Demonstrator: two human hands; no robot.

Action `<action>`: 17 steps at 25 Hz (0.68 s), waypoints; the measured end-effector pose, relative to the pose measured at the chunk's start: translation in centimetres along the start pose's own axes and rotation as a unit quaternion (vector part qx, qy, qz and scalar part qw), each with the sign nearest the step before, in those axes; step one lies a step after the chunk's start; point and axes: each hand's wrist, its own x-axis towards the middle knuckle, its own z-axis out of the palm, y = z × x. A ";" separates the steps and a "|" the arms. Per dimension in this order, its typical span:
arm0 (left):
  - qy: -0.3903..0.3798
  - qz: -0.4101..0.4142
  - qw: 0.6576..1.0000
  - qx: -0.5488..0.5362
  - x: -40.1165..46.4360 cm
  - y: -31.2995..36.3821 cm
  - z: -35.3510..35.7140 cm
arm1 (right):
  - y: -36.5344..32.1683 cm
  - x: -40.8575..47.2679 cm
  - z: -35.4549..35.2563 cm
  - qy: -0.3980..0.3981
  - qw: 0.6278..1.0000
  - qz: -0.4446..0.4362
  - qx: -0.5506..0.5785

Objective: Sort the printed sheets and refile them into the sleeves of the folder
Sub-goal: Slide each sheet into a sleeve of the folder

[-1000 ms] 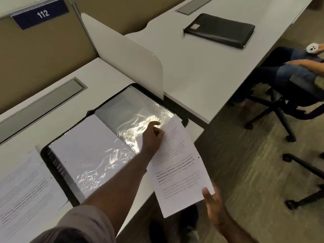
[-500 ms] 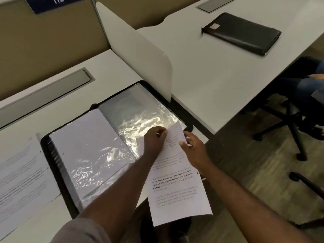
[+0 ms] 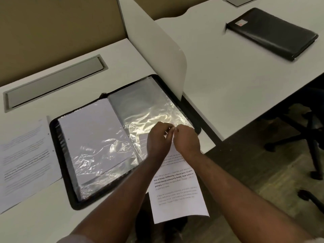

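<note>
Hands: left (image 3: 158, 142), right (image 3: 186, 142) pinch sheet (image 3: 177, 193) top | at sleeve (image 3: 150, 116) mouth

A white divider (image 3: 157, 50) stands between 2 desks. A closed black case (image 3: 273, 32) lies on the far desk (image 3: 228, 76). A chair base (image 3: 308, 144) stands on the floor at right.

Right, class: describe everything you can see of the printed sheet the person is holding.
The printed sheet is thin white paper with paragraphs of black text, some lines bold. It lies slanted, its lower part hanging past the desk edge over the floor. Its top end sits at the open edge of the folder's right clear sleeve, where the left hand and right hand pinch it. Whether it has entered the sleeve is unclear.
</note>
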 end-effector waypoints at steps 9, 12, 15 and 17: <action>-0.040 -0.014 0.999 0.002 -0.6 -0.7 1.5 | 5.3 -0.3 -0.4 -0.057 0.983 0.003 0.172; -0.018 0.001 1.000 0.001 -1.1 -0.4 1.7 | 5.8 -1.9 -0.1 -0.045 0.988 -0.015 0.144; 0.000 0.014 1.000 -0.008 -1.4 -0.4 1.3 | 3.8 -0.8 -0.2 -0.024 0.993 -0.038 0.106; 0.000 0.027 1.000 -0.008 -1.5 -0.3 0.8 | 2.8 0.7 -0.7 -0.038 0.990 -0.005 0.136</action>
